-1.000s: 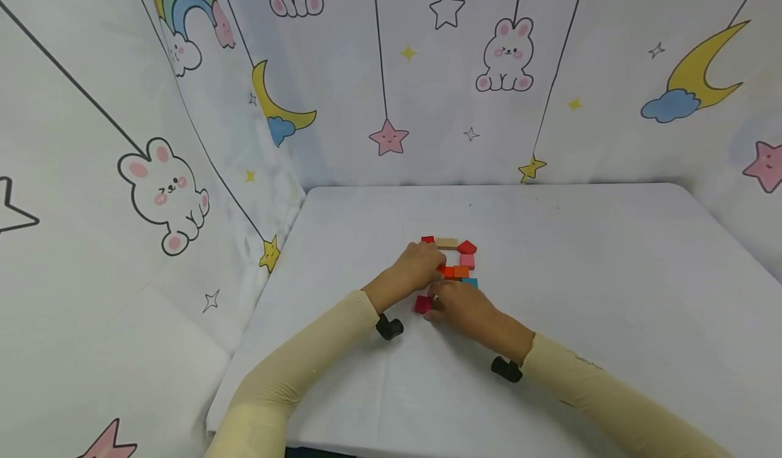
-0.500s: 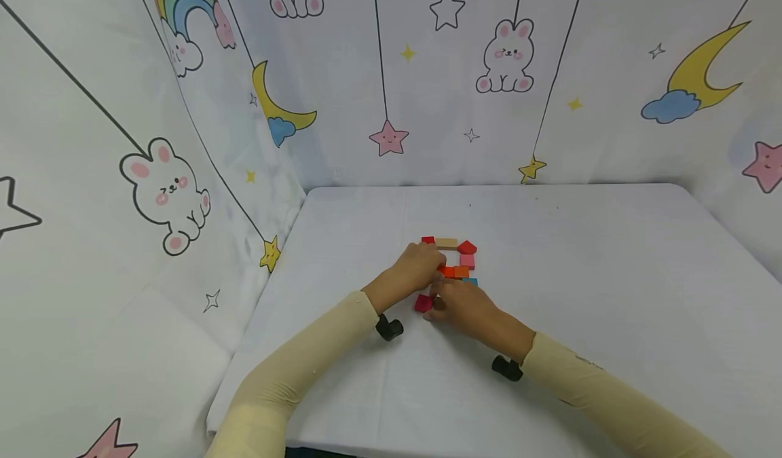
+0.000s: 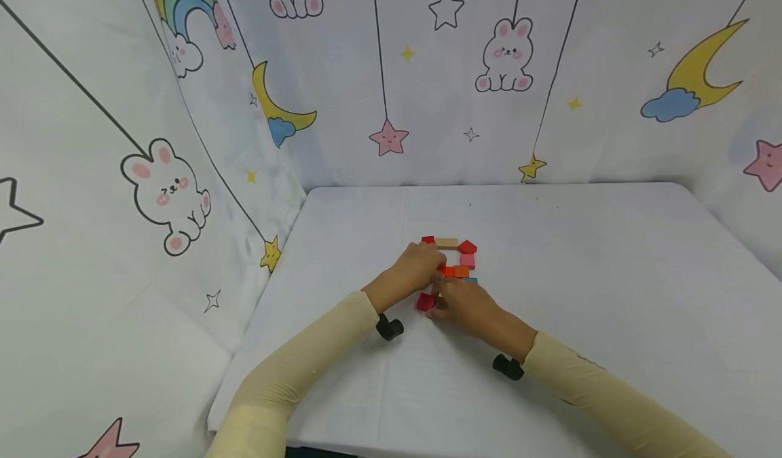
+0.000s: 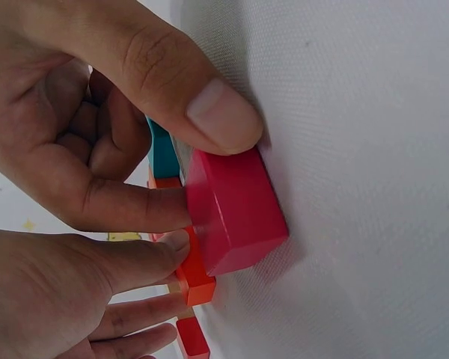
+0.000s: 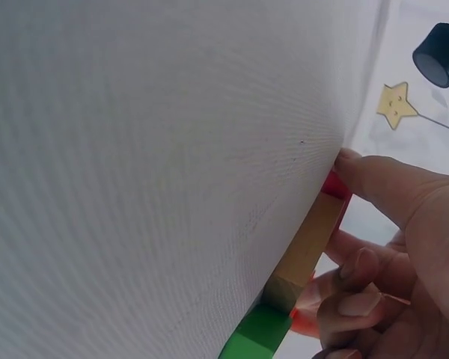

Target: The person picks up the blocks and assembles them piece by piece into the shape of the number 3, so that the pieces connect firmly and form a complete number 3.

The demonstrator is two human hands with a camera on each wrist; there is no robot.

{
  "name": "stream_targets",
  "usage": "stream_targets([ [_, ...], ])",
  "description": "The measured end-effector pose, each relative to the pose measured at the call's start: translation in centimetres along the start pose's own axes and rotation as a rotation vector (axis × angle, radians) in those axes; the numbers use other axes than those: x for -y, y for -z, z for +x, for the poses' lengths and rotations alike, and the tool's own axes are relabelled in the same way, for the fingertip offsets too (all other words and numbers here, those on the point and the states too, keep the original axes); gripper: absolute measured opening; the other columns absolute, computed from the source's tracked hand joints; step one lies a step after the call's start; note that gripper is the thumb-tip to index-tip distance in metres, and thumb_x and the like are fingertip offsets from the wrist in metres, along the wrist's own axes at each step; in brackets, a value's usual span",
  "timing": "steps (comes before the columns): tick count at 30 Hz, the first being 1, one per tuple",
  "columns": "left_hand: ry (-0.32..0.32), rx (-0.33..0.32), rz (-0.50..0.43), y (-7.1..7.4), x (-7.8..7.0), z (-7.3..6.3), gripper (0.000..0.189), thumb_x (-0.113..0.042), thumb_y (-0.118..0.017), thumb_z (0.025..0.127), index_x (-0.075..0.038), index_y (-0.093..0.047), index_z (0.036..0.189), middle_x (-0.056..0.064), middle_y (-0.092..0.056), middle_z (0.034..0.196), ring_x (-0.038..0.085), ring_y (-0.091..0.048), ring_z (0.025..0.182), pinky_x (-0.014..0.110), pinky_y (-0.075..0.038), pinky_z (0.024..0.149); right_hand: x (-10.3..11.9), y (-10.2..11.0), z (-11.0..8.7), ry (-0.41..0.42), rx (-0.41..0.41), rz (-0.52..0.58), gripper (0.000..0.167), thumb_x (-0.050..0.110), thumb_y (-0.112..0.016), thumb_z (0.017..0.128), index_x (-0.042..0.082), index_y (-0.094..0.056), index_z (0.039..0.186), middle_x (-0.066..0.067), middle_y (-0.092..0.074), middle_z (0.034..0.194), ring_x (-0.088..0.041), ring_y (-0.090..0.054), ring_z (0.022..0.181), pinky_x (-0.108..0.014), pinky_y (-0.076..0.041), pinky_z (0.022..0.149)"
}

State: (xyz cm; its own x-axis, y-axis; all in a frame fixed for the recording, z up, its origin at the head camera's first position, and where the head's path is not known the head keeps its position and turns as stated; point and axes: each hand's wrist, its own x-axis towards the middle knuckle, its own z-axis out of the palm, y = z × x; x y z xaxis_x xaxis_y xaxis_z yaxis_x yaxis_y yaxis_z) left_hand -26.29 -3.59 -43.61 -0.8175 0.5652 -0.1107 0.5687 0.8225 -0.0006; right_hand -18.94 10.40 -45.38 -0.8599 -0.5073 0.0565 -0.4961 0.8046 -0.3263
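My right hand (image 3: 469,307) pinches a crimson toy block (image 4: 239,209) between thumb and index finger, low on the white tablecloth. In the right wrist view a bare wooden block (image 5: 307,247) lies end-on to that crimson block, followed by a green block (image 5: 258,333). Just beyond, my left hand (image 3: 420,266) holds an orange block (image 4: 198,288) with its thumb against the near face; its index finger is mostly hidden. By its other fingers sits a red block (image 4: 193,338). The two hands nearly touch each other.
Further blocks form an outline: a red block (image 3: 428,239), a wooden bar (image 3: 447,243), a red pentagonal block (image 3: 467,247), a pink block (image 3: 467,260), an orange block (image 3: 461,271) and a blue block (image 3: 470,279). A printed curtain (image 3: 342,91) hangs behind the table.
My right hand has shifted slightly away from me and to the right, and the crimson block has moved with it. The left hand stays where it was.
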Motion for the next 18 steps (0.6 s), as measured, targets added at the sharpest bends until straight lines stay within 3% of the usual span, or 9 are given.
stream_targets([
  [18,-0.006,-0.001,-0.002,-0.05,-0.02,0.16,0.023,-0.03,-0.072,0.103,-0.018,-0.079,0.12,-0.002,-0.073,0.108,0.018,-0.061,0.102,0.039,-0.052,0.1,-0.16,0.04,0.09,-0.009,0.013,-0.021,0.035,0.029,-0.09,0.086,0.008,-0.07,0.105,0.005,-0.063,0.082,-0.01,-0.053,0.068,-0.026,-0.048,0.063],
])
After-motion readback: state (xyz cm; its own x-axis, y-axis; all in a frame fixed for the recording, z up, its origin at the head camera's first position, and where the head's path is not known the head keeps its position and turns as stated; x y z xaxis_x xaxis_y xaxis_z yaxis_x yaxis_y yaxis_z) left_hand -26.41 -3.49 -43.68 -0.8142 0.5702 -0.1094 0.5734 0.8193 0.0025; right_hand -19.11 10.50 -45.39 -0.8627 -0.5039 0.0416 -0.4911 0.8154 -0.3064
